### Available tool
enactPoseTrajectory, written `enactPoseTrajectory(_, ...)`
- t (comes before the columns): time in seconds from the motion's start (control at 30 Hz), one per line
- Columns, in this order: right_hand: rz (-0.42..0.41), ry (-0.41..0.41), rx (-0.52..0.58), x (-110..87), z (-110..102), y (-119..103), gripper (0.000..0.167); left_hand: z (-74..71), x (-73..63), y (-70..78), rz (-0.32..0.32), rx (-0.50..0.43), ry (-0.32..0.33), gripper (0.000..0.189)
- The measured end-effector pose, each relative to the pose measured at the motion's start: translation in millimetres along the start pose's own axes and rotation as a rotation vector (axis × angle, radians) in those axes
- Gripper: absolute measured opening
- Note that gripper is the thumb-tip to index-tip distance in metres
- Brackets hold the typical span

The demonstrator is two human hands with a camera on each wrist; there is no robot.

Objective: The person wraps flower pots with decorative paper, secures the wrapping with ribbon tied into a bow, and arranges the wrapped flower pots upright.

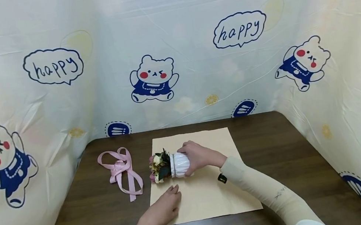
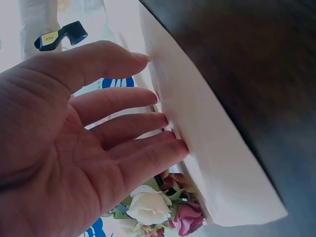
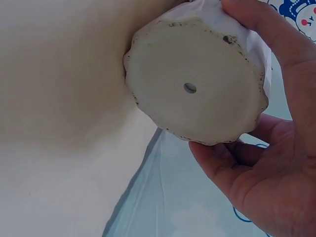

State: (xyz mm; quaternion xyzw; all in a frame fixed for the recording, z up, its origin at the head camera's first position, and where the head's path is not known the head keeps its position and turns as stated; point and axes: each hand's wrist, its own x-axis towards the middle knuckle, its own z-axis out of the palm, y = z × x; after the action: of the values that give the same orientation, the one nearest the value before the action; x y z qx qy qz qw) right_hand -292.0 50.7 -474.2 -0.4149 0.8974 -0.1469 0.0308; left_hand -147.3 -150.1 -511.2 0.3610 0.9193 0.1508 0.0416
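A white fluted flower pot (image 1: 180, 164) lies on its side over the beige paper sheet (image 1: 216, 193), its artificial flowers (image 1: 158, 167) pointing left. My right hand (image 1: 200, 156) grips the pot near its base, thumb and fingers on opposite sides. In the right wrist view the round pot bottom (image 3: 192, 84) faces the camera, with a small hole in its middle. Nearer the front, my left hand (image 1: 164, 206) rests its fingertips on the paper's left part, fingers relaxed and holding nothing. Cream and dark pink roses (image 2: 150, 207) show beyond that hand in the left wrist view.
A loosely looped pink ribbon (image 1: 123, 169) lies on the brown wooden table (image 1: 85, 212), left of the paper. Around the table's back and sides hangs a pale curtain (image 1: 193, 77) printed with bears and "happy" bubbles.
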Motion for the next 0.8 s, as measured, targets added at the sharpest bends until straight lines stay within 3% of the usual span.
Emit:
enactPoseTrajectory(0.43, 0.022, -0.036, -0.032, -2.0, -7.8, -5.0, 0.066, -3.9, -0.8, 3.1, -0.004, -0.006, -0.017, 0.027)
enactPoseTrajectory(0.8, 0.031, -0.023, 0.026, -5.3, -6.8, 2.3, 0.067, -2.7, -2.0, 4.9, -0.010, 0.014, -0.006, 0.028)
